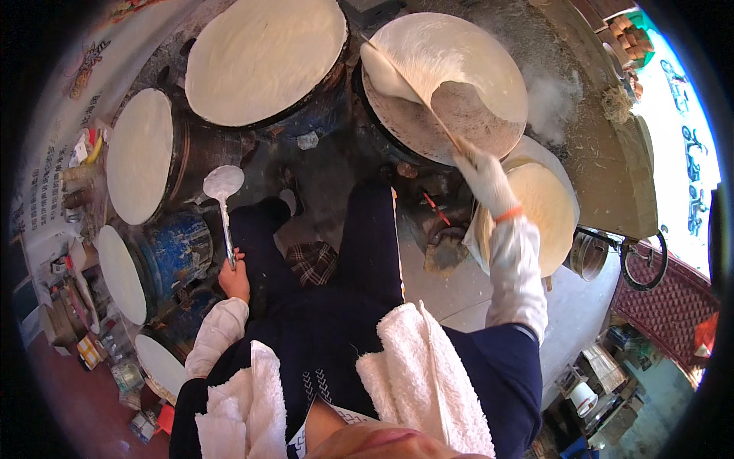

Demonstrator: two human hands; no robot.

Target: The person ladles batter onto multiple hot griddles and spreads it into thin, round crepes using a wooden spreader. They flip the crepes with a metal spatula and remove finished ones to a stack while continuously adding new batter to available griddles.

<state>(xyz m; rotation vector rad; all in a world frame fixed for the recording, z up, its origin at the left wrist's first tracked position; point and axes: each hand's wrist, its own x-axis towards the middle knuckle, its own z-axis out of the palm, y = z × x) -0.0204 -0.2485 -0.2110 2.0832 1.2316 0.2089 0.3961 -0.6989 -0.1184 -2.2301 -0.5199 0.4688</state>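
One thin pale sheet (482,65) partly covers the griddle (401,118) at 1 o'clock; likely soft, tears easily, best taken by its edge. Right hand (487,183), gloved, 2 o'clock: fingers closed round the near end of a long stick (426,102), fingertips can't tell. Stick probably light, stiff. Left hand (235,281), 8 o'clock: fingers wrapped round the ladle (224,183), maybe slippery; hold handle low.
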